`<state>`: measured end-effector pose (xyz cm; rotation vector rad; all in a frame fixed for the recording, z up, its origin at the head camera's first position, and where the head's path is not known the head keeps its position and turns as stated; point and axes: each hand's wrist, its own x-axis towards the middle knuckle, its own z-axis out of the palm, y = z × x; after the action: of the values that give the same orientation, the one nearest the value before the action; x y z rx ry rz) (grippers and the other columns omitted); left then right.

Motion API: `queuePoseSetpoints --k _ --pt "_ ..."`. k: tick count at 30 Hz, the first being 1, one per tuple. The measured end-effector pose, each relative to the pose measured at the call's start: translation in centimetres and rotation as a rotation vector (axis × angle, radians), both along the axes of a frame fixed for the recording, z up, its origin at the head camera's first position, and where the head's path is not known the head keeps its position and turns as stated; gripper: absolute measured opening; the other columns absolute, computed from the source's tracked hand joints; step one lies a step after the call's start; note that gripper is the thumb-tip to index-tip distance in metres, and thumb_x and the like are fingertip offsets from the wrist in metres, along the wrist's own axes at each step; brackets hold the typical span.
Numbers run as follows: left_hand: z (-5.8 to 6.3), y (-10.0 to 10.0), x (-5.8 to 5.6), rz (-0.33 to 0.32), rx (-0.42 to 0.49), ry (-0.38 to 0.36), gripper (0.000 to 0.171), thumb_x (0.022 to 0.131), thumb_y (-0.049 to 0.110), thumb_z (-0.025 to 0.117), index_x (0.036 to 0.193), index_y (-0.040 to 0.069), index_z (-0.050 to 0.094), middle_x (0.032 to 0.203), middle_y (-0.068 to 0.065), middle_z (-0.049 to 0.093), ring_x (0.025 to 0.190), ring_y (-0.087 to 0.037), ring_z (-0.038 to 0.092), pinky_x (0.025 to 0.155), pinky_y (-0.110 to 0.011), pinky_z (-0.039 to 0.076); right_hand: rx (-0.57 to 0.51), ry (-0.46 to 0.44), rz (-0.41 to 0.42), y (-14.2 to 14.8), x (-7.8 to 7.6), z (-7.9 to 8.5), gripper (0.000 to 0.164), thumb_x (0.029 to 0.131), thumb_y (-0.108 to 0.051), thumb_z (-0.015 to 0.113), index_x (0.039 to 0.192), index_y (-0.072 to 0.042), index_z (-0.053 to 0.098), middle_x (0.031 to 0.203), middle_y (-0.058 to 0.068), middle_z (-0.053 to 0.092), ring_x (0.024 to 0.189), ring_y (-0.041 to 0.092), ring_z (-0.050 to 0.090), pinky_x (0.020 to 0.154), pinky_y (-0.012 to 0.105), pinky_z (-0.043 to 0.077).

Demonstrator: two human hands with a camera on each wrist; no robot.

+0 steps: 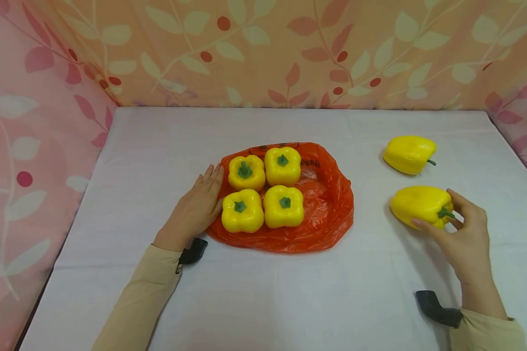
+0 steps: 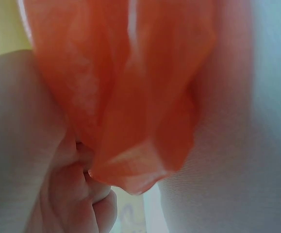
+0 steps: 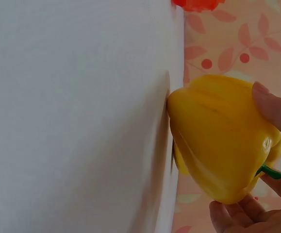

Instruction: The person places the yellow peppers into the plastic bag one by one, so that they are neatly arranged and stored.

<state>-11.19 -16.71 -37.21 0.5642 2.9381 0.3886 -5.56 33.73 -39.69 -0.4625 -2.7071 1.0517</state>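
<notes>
On the right of the head view, my right hand (image 1: pixel 467 239) holds a yellow bell pepper (image 1: pixel 420 204) by its stem end, thumb on the near side and fingers on the far side. The right wrist view shows this yellow bell pepper (image 3: pixel 223 138) tilted, its blunt tip close to the table. My left hand (image 1: pixel 197 204) lies with fingers extended against the left edge of a red plastic bag (image 1: pixel 322 214). Several yellow bell peppers (image 1: pixel 283 206) stand stem-up on the bag's left part. In the left wrist view, the red bag (image 2: pixel 130 97) covers much of the picture.
Another yellow bell pepper (image 1: pixel 408 155) lies on its side behind the held one. A white cloth covers the table (image 1: pixel 263 292). Leaf-patterned curtains (image 1: pixel 263 53) hang behind it and at both sides. Black wrist mounts (image 1: pixel 439 309) stick out from the cuffs.
</notes>
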Motion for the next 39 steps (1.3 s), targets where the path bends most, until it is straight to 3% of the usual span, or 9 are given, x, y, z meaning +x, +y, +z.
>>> queuePoseSetpoints --k 4,7,10,15,17,21,26,30,39 --pt "0.0 0.0 0.0 0.001 0.002 -0.002 0.068 0.099 0.027 0.046 0.149 -0.003 0.010 0.156 -0.016 0.010 0.144 -0.027 0.005 0.115 -0.043 0.010 0.039 0.009 0.040 -1.4 -0.1 1.1 0.087 0.079 -0.028 0.077 0.150 -0.022 0.026 0.144 0.013 0.028 0.128 0.026 0.030 0.109 0.024 0.029" --pt "0.0 0.0 0.0 0.000 0.002 -0.005 0.068 0.099 0.026 0.045 0.149 -0.003 0.010 0.156 -0.016 0.009 0.144 -0.027 0.005 0.115 -0.043 0.010 0.029 0.011 0.064 -3.0 0.0 2.8 0.084 0.082 -0.023 0.075 0.150 -0.014 0.026 0.144 0.020 0.030 0.128 0.033 0.030 0.112 0.035 0.026" --pt "0.1 0.0 0.0 0.001 -0.003 -0.008 0.068 0.099 0.027 0.046 0.149 -0.003 0.010 0.156 -0.016 0.009 0.144 -0.027 0.004 0.115 -0.043 0.010 0.029 0.022 0.083 -4.3 0.2 4.2 0.081 0.083 -0.018 0.073 0.149 -0.007 0.026 0.142 0.023 0.033 0.127 0.037 0.030 0.112 0.039 0.025" --pt "0.2 0.0 0.0 0.003 -0.007 -0.018 0.068 0.099 0.027 0.046 0.149 -0.003 0.010 0.156 -0.016 0.009 0.144 -0.027 0.004 0.115 -0.043 0.010 0.052 0.045 0.100 -5.3 0.1 5.0 0.080 0.082 -0.016 0.074 0.147 -0.003 0.029 0.140 0.024 0.036 0.123 0.037 0.031 0.112 0.037 0.026" --pt "0.2 0.0 0.0 0.004 -0.005 -0.019 0.068 0.099 0.027 0.045 0.149 -0.003 0.010 0.156 -0.017 0.010 0.144 -0.028 0.004 0.115 -0.043 0.010 0.051 0.062 0.107 -5.3 -0.1 4.9 0.079 0.082 -0.015 0.074 0.147 -0.003 0.030 0.139 0.024 0.036 0.122 0.036 0.032 0.111 0.042 0.027" --pt "0.2 0.0 0.0 0.004 -0.007 -0.016 0.068 0.099 0.027 0.045 0.149 -0.003 0.010 0.156 -0.016 0.010 0.144 -0.027 0.004 0.115 -0.043 0.010 0.053 0.097 0.113 -5.4 -0.5 4.5 0.079 0.080 -0.016 0.076 0.146 -0.006 0.034 0.138 0.021 0.038 0.122 0.032 0.034 0.110 0.041 0.029" --pt "0.1 0.0 0.0 0.004 -0.008 -0.016 0.069 0.099 0.028 0.046 0.149 -0.003 0.010 0.156 -0.016 0.010 0.144 -0.027 0.004 0.115 -0.043 0.010 0.056 0.142 0.150 -6.5 -0.7 5.4 0.077 0.079 -0.011 0.077 0.145 -0.005 0.037 0.136 0.020 0.041 0.122 0.029 0.036 0.108 0.027 0.030" --pt "0.0 0.0 0.0 0.002 -0.005 -0.016 0.069 0.099 0.028 0.046 0.149 -0.003 0.011 0.156 -0.016 0.011 0.144 -0.027 0.005 0.115 -0.043 0.010 0.062 0.191 0.180 -7.4 -1.0 6.1 0.077 0.076 -0.006 0.079 0.143 -0.005 0.040 0.133 0.018 0.044 0.119 0.019 0.037 0.100 0.015 0.030" --pt "0.1 -0.1 0.0 0.006 -0.005 -0.020 0.069 0.099 0.028 0.046 0.149 -0.003 0.011 0.155 -0.017 0.012 0.144 -0.028 0.005 0.115 -0.043 0.010 -0.007 0.327 0.291 -9.2 -2.2 7.4 0.080 0.066 0.007 0.082 0.137 -0.001 0.046 0.129 0.014 0.046 0.113 0.002 0.037 0.096 0.010 0.034"
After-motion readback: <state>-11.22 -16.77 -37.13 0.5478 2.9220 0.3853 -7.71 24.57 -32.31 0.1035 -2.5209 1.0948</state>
